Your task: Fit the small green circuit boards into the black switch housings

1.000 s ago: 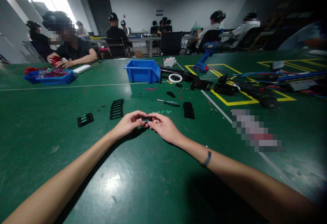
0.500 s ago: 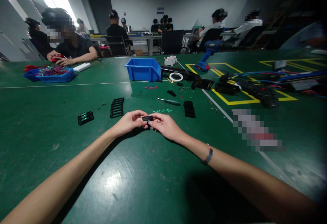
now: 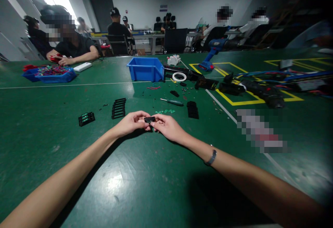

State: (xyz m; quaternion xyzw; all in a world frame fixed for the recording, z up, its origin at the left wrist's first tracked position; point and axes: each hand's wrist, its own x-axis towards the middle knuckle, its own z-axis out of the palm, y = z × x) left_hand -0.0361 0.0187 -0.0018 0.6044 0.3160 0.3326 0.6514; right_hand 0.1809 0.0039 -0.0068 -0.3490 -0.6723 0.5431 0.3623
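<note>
Between my two hands is a small black plastic part (image 3: 149, 119), held just above the green table (image 3: 117, 172). My left hand (image 3: 134, 121) pinches its left end, and my right hand (image 3: 163, 124) grips its right end with thumb and fingers. Fingertips hide much of the part. Right behind my hands lie small green circuit boards (image 3: 165, 111). To the left is a row of black plastic parts (image 3: 119, 108), and farther left several black parts with green boards in them (image 3: 86, 119). On the right sits a stack of black pieces (image 3: 192, 110).
Beyond the hands lie a screwdriver (image 3: 171, 102), a blue bin (image 3: 145, 70), a white ring (image 3: 179, 77) and scattered screws. A blue cordless drill (image 3: 212, 54) stands farther back, with cables (image 3: 291, 77) at right. A person (image 3: 75, 47) works across the table near blue trays (image 3: 56, 77).
The black part has tilted slightly between my fingers, so more of its face shows. Both hands stay in nearly the same place, and the view has shifted a little.
</note>
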